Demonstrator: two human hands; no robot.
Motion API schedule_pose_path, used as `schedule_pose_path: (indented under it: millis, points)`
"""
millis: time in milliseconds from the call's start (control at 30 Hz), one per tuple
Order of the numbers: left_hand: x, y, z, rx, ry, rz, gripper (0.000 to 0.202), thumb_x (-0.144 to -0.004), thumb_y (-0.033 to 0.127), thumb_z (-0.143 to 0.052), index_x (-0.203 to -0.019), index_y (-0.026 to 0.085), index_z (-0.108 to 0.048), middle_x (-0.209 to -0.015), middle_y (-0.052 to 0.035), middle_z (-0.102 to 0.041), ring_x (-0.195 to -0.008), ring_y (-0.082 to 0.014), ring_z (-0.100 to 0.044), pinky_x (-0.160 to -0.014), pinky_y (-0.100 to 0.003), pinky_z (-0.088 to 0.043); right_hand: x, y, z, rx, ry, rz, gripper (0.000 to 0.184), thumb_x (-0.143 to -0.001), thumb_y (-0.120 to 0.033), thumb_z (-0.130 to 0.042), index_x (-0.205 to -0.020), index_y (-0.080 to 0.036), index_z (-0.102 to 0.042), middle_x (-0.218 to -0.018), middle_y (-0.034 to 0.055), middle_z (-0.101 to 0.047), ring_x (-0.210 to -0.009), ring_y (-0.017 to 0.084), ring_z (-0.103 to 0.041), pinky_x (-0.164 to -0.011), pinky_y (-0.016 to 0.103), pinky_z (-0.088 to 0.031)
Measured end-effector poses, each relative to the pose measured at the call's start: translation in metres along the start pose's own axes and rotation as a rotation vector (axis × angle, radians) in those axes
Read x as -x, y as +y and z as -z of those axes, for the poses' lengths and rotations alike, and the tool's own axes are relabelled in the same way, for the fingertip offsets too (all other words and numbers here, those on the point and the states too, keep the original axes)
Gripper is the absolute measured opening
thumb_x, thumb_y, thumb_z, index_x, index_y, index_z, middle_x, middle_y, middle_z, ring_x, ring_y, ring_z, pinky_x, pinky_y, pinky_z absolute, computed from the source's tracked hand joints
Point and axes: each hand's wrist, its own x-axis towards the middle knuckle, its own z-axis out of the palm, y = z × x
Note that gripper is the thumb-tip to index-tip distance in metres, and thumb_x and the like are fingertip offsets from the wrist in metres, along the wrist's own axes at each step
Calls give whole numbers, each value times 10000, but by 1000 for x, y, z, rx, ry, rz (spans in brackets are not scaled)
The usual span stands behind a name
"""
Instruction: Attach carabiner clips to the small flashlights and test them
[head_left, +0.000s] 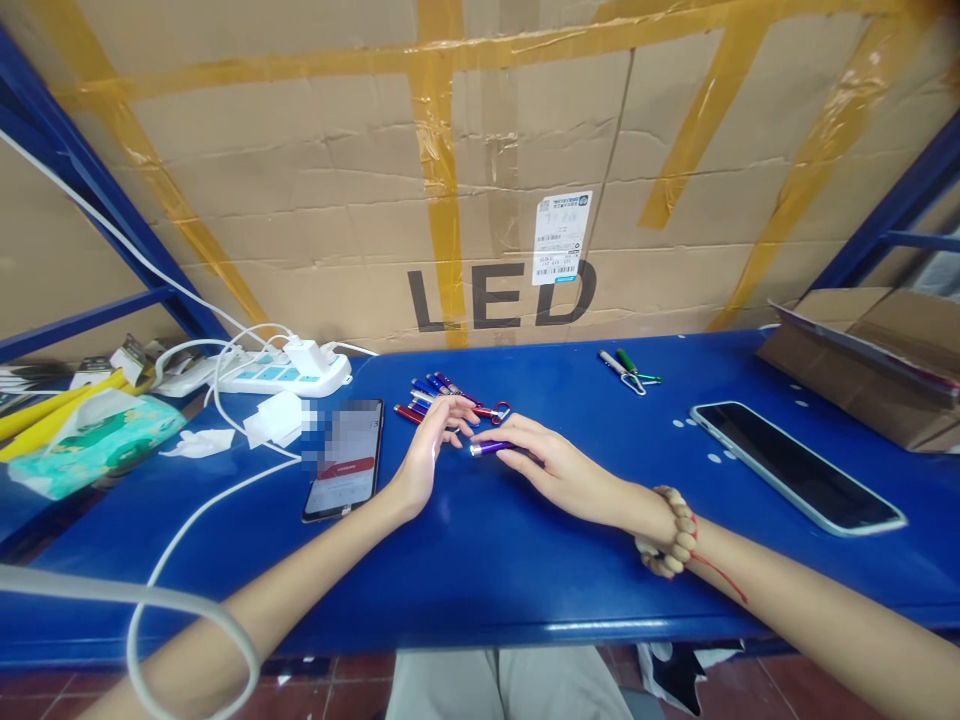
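Note:
My right hand (551, 462) lies on the blue table (487, 560), its fingers curled round a small purple torch (489, 449) whose silver tip points left. My left hand (431, 450) rests just beside it with fingers stretched toward that tip and toward a heap of several small red, blue and purple torches (442, 395). I cannot tell whether the left fingers touch anything. A bead bracelet sits on my right wrist.
A lit phone (343, 458) lies left of my hands, a dark phone (795, 465) at the right. Two torches, silver and green (628, 368), lie further back. A power strip with chargers (285, 372), white cables, a tissue pack (97, 440), and a cardboard box (862, 370) surround the table.

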Motion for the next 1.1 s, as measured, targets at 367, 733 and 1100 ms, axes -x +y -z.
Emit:
schedule_pose_path:
  millis: [367,733,1100]
  points:
    - [1,0,0,-22,-9,-2,290,-905,334,-339,-871,170,-576,-850,-48,-590,-739,-149,-538,-630,-243,-398,1,0,1,-36,6,-9,345,-955,-216,-373,-1252,-247,-546,-1036,60,-570,-994,163,-544,-920,347,-462]
    - [2,1,0,-49,-14,-28,292,-896,362,-355,-874,180,-582,-853,-47,-596,-762,-158,-542,-646,-248,-402,1,-1,0,-22,-5,-2,300,-935,-311,-448,-1184,-241,-599,-1107,58,-590,-1055,175,-544,-959,342,-440]
    - [-2,-2,5,-102,19,-105,280,-882,379,-377,-869,184,-577,-858,-46,-588,-773,-160,-536,-661,-256,-391,1,0,2,-6,2,-39,286,-928,-304,-460,-1156,-235,-617,-1071,57,-602,-1032,172,-557,-936,332,-447]
